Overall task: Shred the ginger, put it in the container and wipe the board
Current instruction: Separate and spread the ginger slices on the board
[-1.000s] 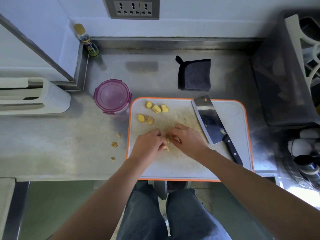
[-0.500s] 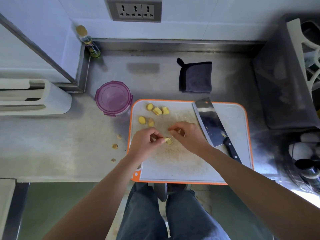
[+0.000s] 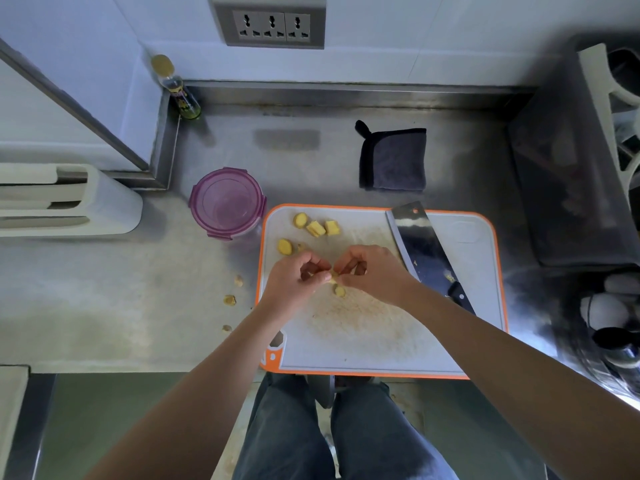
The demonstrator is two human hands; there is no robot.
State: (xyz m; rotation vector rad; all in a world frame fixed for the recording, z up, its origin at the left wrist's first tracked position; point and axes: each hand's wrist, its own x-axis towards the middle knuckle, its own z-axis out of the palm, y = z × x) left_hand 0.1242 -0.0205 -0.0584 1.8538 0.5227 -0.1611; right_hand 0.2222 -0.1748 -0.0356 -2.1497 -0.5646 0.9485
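Left hand [image 3: 294, 278] and right hand [image 3: 375, 271], fingers curled, both pinch one small ginger bit [image 3: 333, 278] over the board [image 3: 381, 341]. More ginger chunks [image 3: 316, 229] sit at 11 o'clock, the purple container [image 3: 227, 202] at 10 on the bench [image 3: 104, 289], and the cleaver [image 3: 420, 247] at 3.

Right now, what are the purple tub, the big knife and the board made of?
Purple tub: probably plastic, see-through and glossy, with clip tabs on the rim. Knife: shiny metal blade, likely steel, since it mirrors light; its black handle looks plastic, though I can't be sure. Board: looks like matte white plastic with an orange rim, scuffed brownish in the middle.
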